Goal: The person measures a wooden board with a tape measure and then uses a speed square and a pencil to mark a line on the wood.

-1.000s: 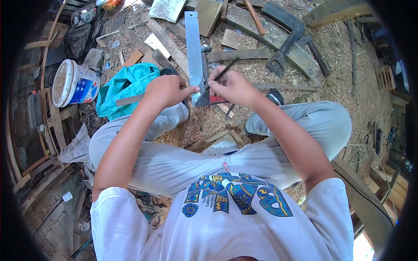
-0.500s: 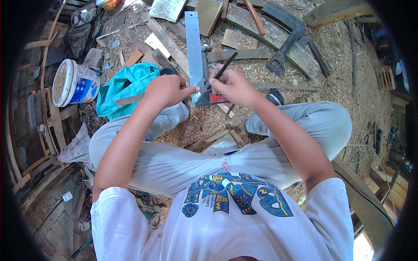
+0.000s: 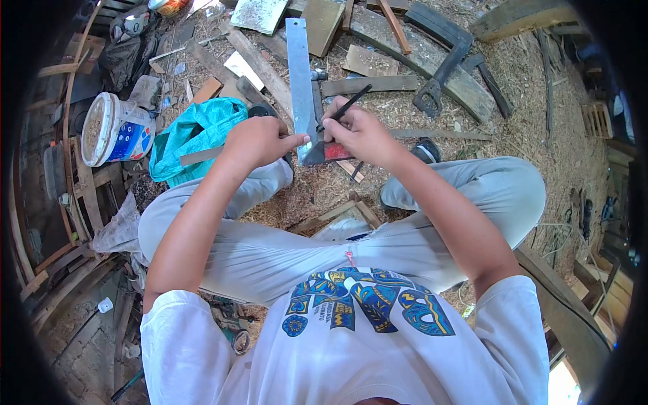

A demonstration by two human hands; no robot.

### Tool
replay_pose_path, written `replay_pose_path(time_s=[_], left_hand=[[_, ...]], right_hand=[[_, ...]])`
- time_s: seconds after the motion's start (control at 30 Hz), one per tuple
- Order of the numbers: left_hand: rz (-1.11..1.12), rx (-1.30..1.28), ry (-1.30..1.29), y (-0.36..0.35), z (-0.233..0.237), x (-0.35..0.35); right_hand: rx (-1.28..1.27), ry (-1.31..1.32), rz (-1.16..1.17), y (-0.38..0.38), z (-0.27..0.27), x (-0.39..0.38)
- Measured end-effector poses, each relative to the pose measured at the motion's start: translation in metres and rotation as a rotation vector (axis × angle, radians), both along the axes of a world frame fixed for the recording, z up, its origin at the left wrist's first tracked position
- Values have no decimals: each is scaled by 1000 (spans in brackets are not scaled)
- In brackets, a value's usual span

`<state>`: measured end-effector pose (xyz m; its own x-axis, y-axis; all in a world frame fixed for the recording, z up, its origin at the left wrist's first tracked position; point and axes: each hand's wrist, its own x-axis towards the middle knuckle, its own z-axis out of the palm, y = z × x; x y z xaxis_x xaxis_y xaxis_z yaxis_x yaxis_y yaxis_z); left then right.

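Note:
A metal square with a long silver blade [image 3: 299, 74] and a red and dark handle [image 3: 335, 152] lies between my hands. My left hand [image 3: 260, 140] presses its thumb on the lower end of the blade, its other fingers curled and partly hidden. In my right hand [image 3: 358, 135] is a dark, thin marking tool [image 3: 352, 101], pinched and tilted, its lower end near the corner of the square. A thin strip [image 3: 201, 156] passes under the square and comes out on the right side. What the tool tip touches is too small to tell.
A teal sack [image 3: 196, 135] and a white bucket [image 3: 116, 129] stand at the left. Beyond my hands lie a dark handsaw-like tool [image 3: 445, 67], boards [image 3: 370, 84] and wood scraps. My crossed legs frame a small wooden piece [image 3: 331, 214] on the shavings.
My right hand and the marking tool have shifted very slightly, and the blade of the square is tilted a little differently. My left hand stays in place.

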<state>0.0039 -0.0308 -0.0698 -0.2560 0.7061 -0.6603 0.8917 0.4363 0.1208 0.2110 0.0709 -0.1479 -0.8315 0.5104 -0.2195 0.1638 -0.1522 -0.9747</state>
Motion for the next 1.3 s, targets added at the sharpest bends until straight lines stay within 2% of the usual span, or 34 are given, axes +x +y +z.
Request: replay_pose_path(time_s=[0.13, 0.33, 0.4, 0.93, 1.13, 1.23, 1.3], left_hand=[[9, 5, -1, 1, 3, 1], [-14, 1, 4, 2, 2, 1], [-15, -9, 8, 2, 2, 1], [-7, 5, 6, -1, -2, 1], [-6, -5, 6, 0, -3, -1], [-3, 21, 4, -1, -3, -1], [-1, 5, 7, 1, -2, -1]], right_hand=[[-11, 47, -66, 1, -2, -2], [-58, 37, 33, 1, -3, 1], [85, -33, 69, 1, -5, 2], [74, -47, 74, -1, -7, 1], [22, 6, 3, -3, -6, -1], [97, 36, -34, 0, -7, -2], [23, 26, -26, 0, -12, -2]])
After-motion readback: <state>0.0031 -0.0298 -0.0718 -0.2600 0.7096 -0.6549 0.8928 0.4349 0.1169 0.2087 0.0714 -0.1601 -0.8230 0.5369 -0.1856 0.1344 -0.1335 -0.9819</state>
